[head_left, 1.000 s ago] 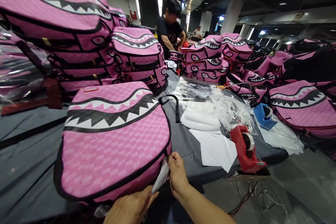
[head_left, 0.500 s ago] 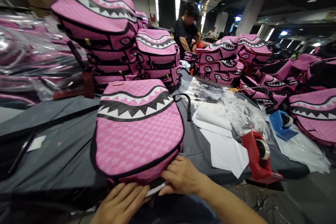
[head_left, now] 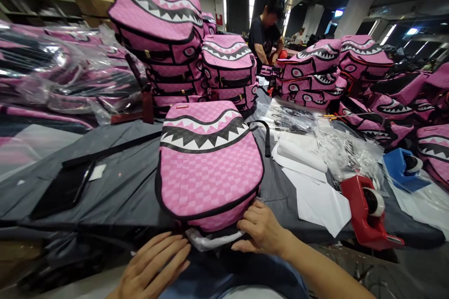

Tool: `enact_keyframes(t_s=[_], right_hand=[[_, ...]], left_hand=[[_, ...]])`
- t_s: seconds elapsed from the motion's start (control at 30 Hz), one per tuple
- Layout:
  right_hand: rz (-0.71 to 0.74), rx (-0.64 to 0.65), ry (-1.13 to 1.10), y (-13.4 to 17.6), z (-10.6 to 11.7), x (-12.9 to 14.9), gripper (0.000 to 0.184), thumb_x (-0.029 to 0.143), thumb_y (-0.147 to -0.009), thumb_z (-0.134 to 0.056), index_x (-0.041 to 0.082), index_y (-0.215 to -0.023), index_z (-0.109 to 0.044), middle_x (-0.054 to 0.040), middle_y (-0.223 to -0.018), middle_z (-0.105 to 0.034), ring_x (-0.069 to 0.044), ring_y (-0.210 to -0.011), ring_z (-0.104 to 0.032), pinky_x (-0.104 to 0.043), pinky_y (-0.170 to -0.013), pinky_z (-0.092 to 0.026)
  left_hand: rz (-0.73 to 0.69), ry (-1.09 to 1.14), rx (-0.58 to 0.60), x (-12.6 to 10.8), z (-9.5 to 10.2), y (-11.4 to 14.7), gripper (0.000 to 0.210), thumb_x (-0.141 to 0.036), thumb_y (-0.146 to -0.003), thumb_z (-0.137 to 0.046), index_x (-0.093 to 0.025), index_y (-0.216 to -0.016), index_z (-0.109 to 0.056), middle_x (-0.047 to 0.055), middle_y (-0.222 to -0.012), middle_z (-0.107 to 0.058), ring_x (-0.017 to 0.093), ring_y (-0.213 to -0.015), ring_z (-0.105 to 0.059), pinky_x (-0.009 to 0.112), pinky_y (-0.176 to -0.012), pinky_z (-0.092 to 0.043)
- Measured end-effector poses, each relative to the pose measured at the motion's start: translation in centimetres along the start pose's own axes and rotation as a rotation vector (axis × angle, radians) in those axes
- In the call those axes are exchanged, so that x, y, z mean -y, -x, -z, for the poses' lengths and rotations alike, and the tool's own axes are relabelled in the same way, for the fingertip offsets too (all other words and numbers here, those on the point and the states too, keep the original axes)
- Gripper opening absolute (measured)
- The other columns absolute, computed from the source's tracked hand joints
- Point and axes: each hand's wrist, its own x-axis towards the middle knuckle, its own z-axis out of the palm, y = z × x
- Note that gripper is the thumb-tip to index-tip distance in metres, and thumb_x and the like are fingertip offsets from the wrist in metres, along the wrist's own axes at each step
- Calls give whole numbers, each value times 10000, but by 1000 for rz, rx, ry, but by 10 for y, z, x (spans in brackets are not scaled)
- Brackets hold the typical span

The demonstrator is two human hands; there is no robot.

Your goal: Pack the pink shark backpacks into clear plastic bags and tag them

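A pink checkered backpack with a black-and-white shark-tooth print lies flat in front of me. Along its near edge runs a strap wrapped in whitish plastic. My right hand is closed, its curled fingers gripping the right end of that wrapped strap by the bag's near right corner. Flat and stretched out, the fingers of my left hand are beside the strap's left end and hold nothing. A thin black strap sticks out at the bag's right side.
Pink backpacks are stacked behind, with plastic-covered ones at left. White papers, a red tape dispenser and a blue one occupy the right. A phone-like black slab lies left. A person works across the table.
The view has shifted left, so things appear farther right. My left hand has come away from the bag's near edge, exposing more of the wrapped strap; my right hand keeps its grip.
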Motion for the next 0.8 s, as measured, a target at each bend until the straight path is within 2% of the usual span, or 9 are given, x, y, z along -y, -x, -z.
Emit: enact_keyframes(t_s=[0.13,0.27,0.37,0.47,0.53,0.57,0.63,0.7,0.8], right_hand=[[-4,-20,9,-4,4,-1,497,523,-1073,-417,200,-732,-576,-3,-631,-557,-162,-629,-488,-327,-685,-367],[59,-4,51,-5,-1,-6,375,444,-1049,-527,203,-768,-584,6,-661,-583,-150,-632,-493,-319,-697,-380],[59,6,106,-5,-10,-9,333,384,-1026,-545,213,-740,-558,10,-651,-583,-152,-624,-494,-332,-684,-376],[49,20,159,-4,-14,-11,279,327,-986,-568,214,-732,-544,6,-632,-582,-159,-601,-495,-344,-652,-356],[47,44,158,-3,-14,-11,227,322,-975,-582,207,-780,-558,-5,-645,-599,-167,-609,-516,-346,-651,-357],[38,52,145,-3,-13,-12,201,325,-978,-581,201,-820,-568,-10,-656,-610,-170,-618,-530,-344,-658,-363],[11,32,116,-1,-11,-12,165,316,-992,-559,187,-890,-574,-17,-675,-629,-172,-623,-547,-343,-667,-373],[-1,-3,112,3,-11,-14,133,275,-991,-543,176,-905,-567,-28,-693,-646,-175,-623,-558,-346,-670,-382],[-15,24,141,10,-11,-20,94,232,-951,-585,179,-881,-552,-52,-732,-666,-190,-652,-587,-355,-684,-405]], left_hand=[[-34,-16,269,5,-12,-15,369,-75,-1001,-511,-304,-1228,-692,-6,-1112,-796,140,-1010,-726,287,-990,-501],[-1,-30,263,34,-18,1,575,68,-966,-402,-348,-1250,-680,-49,-1045,-807,89,-929,-731,233,-956,-461],[-52,-55,247,43,-12,2,512,49,-972,-425,-313,-1239,-670,-33,-1080,-800,123,-981,-721,287,-1035,-431],[-13,-14,251,22,-9,-19,306,-262,-1014,-560,-260,-1314,-620,36,-1100,-785,187,-1002,-712,338,-1050,-451],[84,54,278,-1,-14,-40,513,-496,-996,-546,-213,-1424,-533,91,-1190,-753,226,-1072,-699,334,-1013,-499],[138,92,297,-12,-19,-52,562,-526,-1007,-495,-198,-1464,-492,104,-1225,-739,231,-1087,-697,318,-970,-528],[181,181,380,-25,-29,-77,472,-412,-1047,-391,-227,-1469,-493,83,-1201,-747,210,-990,-718,279,-838,-565],[115,286,506,-27,-39,-99,440,-264,-1029,-338,-257,-1404,-568,63,-1125,-764,199,-876,-719,269,-767,-561],[-5,399,643,-17,-50,-117,491,-179,-964,-334,-244,-1363,-613,81,-1155,-754,224,-937,-706,300,-830,-549]])
